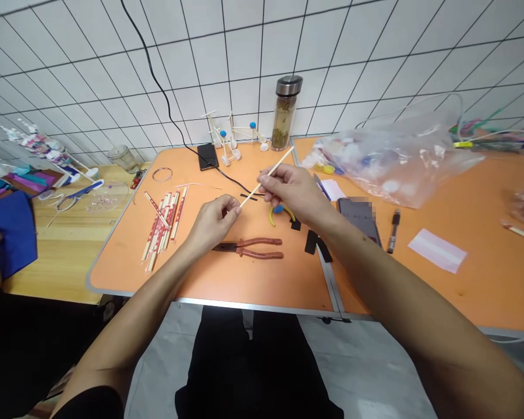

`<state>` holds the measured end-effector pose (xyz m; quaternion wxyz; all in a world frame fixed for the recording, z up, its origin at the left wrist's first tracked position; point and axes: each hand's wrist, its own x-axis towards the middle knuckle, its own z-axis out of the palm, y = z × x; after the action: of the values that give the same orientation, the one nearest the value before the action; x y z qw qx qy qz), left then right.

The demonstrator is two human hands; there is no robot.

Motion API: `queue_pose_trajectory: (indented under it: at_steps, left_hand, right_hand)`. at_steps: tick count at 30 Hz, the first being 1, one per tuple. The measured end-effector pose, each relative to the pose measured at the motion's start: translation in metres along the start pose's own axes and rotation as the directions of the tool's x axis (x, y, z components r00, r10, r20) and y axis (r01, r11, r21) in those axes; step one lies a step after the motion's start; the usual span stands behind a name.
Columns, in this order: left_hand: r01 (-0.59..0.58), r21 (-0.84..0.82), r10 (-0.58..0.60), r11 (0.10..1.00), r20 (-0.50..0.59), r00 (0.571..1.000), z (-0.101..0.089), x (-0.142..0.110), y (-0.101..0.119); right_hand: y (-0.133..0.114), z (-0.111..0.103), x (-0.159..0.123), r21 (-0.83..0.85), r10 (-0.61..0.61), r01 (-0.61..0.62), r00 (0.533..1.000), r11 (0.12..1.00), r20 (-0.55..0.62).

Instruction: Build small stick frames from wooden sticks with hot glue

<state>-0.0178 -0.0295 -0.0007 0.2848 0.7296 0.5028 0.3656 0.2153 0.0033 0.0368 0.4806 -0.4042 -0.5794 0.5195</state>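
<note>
Both hands hold one thin wooden stick (280, 163) above the orange table (227, 279). My left hand (213, 222) pinches its lower end. My right hand (293, 192) pinches it near the middle, and the upper end points up and to the right. Red-handled pliers (253, 248) lie on the table just below my hands. A bundle of wrapped chopsticks (163, 223) lies to the left of my left hand. Small yellow-handled cutters (279, 212) lie under my right hand, partly hidden.
A stick-and-ball model (229, 139), a black phone (207, 156) with a cable and a glass bottle (284, 113) stand at the back. A clear plastic bag (397, 157), another phone (358, 216), a marker (393, 230) and a pink paper (437, 250) lie to the right. Scissors (76, 195) are on the left wooden table.
</note>
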Motion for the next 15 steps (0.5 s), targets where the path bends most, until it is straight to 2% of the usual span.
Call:
queue_pose_trajectory:
  at_steps: [3,7,9,12,13,15]
  left_hand:
    - [-0.011,-0.002,0.011,1.000,-0.027,1.000,0.003,0.007,-0.009]
    - [0.037,-0.056,-0.042,0.998,-0.090,0.995,-0.002,0.010,-0.015]
    - [0.051,-0.117,-0.071,0.992,-0.170,0.983,-0.009,0.012,-0.017]
    - [0.047,-0.163,-0.098,0.986,-0.317,0.943,-0.018,0.014,-0.020]
    - [0.038,-0.172,-0.094,0.984,-0.332,0.939,-0.019,0.014,-0.021]
    - [0.025,-0.194,-0.083,0.981,-0.294,0.952,-0.018,0.012,-0.023]
  right_hand:
    - [-0.007,-0.011,0.007,-0.052,-0.019,0.014,0.995,0.999,-0.096]
    - [-0.015,-0.020,0.017,-0.116,-0.078,0.066,0.992,0.991,-0.101]
    - [-0.020,-0.022,0.023,-0.142,-0.117,0.101,0.988,0.985,-0.104]
    - [-0.030,-0.022,0.031,-0.192,-0.167,0.145,0.981,0.971,-0.102]
    - [-0.033,-0.020,0.034,-0.205,-0.177,0.156,0.980,0.966,-0.091]
    - [-0.037,-0.015,0.036,-0.219,-0.192,0.175,0.980,0.960,-0.058]
